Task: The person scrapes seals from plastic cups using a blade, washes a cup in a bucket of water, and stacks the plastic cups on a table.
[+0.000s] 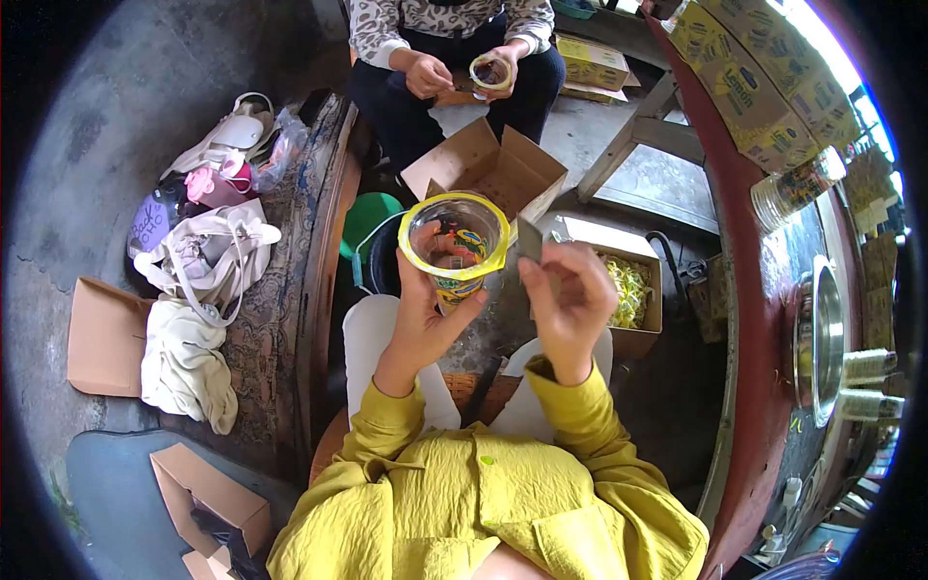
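Head view: mid-frame, the left hand [428,324] clasps a yellow-rimmed plastic cup [454,253]; just right of it, the right hand [572,293] pinches a flat grey piece [530,241]. Concrete floor [101,164] fills the upper left, beside a patterned wooden bench [269,358]; a red-edged counter [759,358] runs down the right.

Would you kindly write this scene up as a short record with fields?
Left hand: holds a yellow-rimmed cup
Right hand: pinches a flat grey piece beside the cup
Person opposite: seated, holding another cup
Between them: open carton, green bucket
Right of the knees: boxed yellow scraps
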A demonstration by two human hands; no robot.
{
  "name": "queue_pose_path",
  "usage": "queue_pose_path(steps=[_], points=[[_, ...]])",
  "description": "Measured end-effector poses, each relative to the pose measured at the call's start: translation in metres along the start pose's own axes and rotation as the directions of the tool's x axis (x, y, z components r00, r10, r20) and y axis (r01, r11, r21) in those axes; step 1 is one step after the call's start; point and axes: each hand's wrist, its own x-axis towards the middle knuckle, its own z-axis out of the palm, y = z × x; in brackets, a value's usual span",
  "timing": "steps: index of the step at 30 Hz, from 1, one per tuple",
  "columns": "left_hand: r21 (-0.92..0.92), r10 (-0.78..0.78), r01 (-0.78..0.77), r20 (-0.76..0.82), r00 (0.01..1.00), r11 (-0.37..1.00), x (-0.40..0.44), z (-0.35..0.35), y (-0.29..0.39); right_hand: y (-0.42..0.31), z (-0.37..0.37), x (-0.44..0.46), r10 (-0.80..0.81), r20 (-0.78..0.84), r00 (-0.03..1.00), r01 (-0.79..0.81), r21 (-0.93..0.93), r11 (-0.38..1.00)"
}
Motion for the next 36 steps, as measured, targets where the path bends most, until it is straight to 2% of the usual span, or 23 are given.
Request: queue_pose_path(steps=[1,6,10,13,16,19,22,24,26,31,34,36], points=[[-0.001,-0.008,0.008,-0.005,1.0,1.0,-0.001,-0.001,0.001,-0.004,0.004,-0.005,-0.026,-0.021,0.999,0.026,0.007,1.0],[0.142,0.145,-0.133,-0.082,0.986,0.981,-0.003,0.0,0.0,-0.02,0.012,-0.018,-0.13,-0.108,0.986,0.122,-0.073,0.99],[0.227,0.233,-0.211,-0.074,0.97,0.951,-0.004,0.0,-0.006,-0.024,0.013,-0.018,-0.18,-0.067,0.981,0.171,-0.118,0.978],[0.336,0.17,-0.164,0.012,0.985,0.927,-0.008,-0.003,0.007,-0.024,0.014,-0.016,-0.184,-0.061,0.981,0.174,-0.134,0.976],[0.244,0.2,-0.213,0.076,0.977,0.946,-0.009,-0.007,0.008,-0.025,0.014,-0.014,-0.168,-0.079,0.983,0.157,-0.13,0.979],[0.099,0.115,-0.109,-0.064,0.991,0.989,-0.012,0.001,0.01,-0.025,0.015,-0.017,-0.163,-0.114,0.98,0.146,-0.141,0.979],[0.216,0.188,-0.175,-0.04,0.981,0.961,-0.016,-0.002,0.006,-0.028,0.016,-0.019,-0.216,-0.117,0.969,0.195,-0.166,0.967],[0.384,0.276,-0.269,0.037,0.96,0.883,-0.014,-0.005,0.008,-0.031,0.017,-0.018,-0.248,-0.081,0.965,0.229,-0.193,0.954],[0.428,0.294,-0.294,0.068,0.953,0.854,-0.015,-0.006,0.007,-0.03,0.018,-0.019,-0.259,-0.085,0.962,0.239,-0.192,0.952],[0.324,0.18,-0.165,-0.015,0.984,0.932,-0.017,-0.001,0.013,-0.032,0.017,-0.018,-0.256,-0.065,0.965,0.237,-0.22,0.946],[0.207,0.134,-0.128,-0.018,0.991,0.97,-0.017,0.003,0.019,-0.033,0.018,-0.02,-0.244,-0.072,0.967,0.224,-0.212,0.951],[0.192,0.154,-0.155,0.021,0.988,0.969,-0.016,0.001,0.016,-0.031,0.017,-0.022,-0.264,-0.099,0.959,0.237,-0.222,0.946]])
